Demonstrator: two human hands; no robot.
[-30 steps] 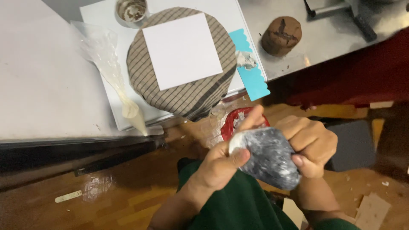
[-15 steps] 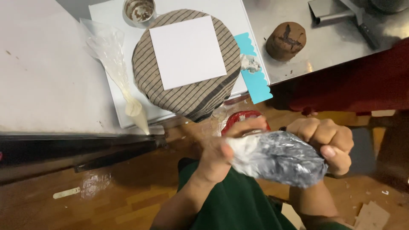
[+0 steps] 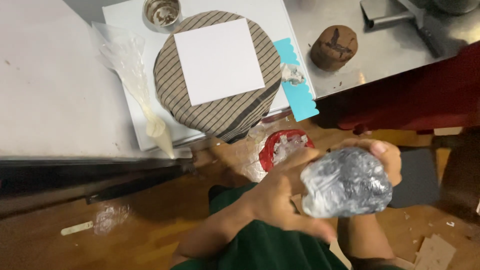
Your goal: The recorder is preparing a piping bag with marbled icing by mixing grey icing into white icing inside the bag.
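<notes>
A dark lump wrapped in plastic film (image 3: 346,182) is gripped below the counter (image 3: 55,100) edge, with left hand (image 3: 280,195) and right hand (image 3: 385,157) fingers closed around it, beside a red bowl (image 3: 280,150)

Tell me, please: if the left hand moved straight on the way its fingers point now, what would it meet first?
The left hand points rightward and is already pressed against the plastic-wrapped dark lump, so it meets that first; the right hand holds the far side.
</notes>
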